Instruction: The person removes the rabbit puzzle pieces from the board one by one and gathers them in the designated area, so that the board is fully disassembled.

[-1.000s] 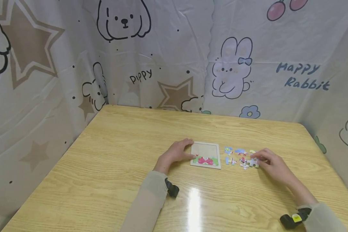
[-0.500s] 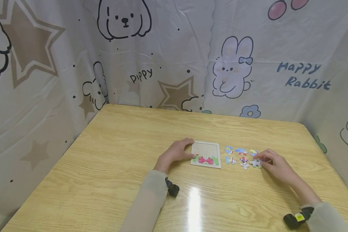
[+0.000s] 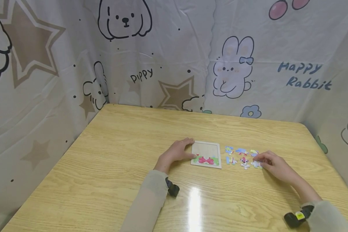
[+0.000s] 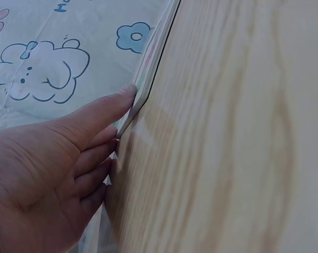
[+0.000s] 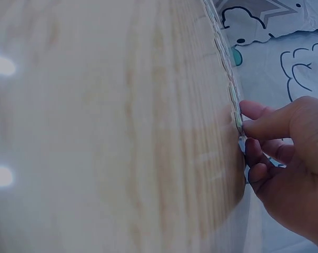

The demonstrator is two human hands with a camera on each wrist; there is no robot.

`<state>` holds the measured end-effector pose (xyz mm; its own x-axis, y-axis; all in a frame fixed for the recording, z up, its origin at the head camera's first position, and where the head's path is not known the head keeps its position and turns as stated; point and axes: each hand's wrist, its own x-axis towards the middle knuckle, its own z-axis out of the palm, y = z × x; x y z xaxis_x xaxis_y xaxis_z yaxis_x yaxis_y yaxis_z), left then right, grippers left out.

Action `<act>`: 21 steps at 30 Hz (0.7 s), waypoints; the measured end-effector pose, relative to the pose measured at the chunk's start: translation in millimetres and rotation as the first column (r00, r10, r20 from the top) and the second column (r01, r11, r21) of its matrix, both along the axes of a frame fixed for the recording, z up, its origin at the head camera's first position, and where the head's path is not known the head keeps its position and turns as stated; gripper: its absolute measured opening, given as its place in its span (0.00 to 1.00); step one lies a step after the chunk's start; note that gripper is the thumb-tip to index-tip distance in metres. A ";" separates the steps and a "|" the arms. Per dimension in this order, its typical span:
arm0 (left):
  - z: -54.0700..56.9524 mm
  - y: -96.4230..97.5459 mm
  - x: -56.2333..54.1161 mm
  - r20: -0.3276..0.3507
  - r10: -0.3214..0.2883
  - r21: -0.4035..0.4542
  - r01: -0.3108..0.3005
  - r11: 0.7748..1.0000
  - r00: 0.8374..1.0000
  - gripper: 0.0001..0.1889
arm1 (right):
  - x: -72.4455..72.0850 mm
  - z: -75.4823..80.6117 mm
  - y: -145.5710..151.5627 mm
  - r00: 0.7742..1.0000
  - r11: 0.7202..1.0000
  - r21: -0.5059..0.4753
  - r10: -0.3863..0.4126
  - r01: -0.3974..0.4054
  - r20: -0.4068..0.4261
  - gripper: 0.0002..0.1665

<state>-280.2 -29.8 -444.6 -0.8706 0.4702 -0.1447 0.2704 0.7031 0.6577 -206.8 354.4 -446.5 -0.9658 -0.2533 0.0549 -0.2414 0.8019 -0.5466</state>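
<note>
A square wooden puzzle board (image 3: 205,148) lies on the table, its lower strip filled with a green and pink picture. My left hand (image 3: 178,150) holds the board along its left side, thumb low on the frame and fingers at the far corner. In the left wrist view the thumb (image 4: 114,105) lies against the board's edge. Right of the board, loose jigsaw pieces lie in two rows. My right hand (image 3: 274,163) pinches the near right puzzle piece (image 3: 256,164), partly hidden by the fingers. The piece with a face (image 3: 244,162) lies just left of it.
Other pieces lie close by: a blue one with a yellow-green patch (image 3: 228,149), a blue-and-red one (image 3: 242,151) and a yellow-arched one (image 3: 253,152). The wooden table (image 3: 119,151) extends around them. Printed curtains (image 3: 168,58) hang behind its far edge.
My right hand has shifted slightly right and toward me with the puzzle piece, leaving a gap beside the face piece. The left hand and the board have stayed put.
</note>
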 end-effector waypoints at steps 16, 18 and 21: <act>3.6 -5.7 -5.4 0.095 -0.040 -0.021 0.042 0.999 0.995 0.43 | 0.7 -1.0 1.6 1.000 1.000 -0.010 -0.001 0.001 0.000 0.11; 4.1 -6.5 -6.6 0.098 -0.054 -0.027 0.057 0.998 0.994 0.44 | 0.7 -0.7 0.9 1.000 1.000 -0.021 -0.002 0.002 -0.005 0.10; 4.7 -7.5 -8.2 0.091 -0.072 -0.042 0.076 0.996 0.993 0.44 | 0.6 0.0 -2.5 1.000 0.999 -0.036 -0.009 0.008 -0.028 0.10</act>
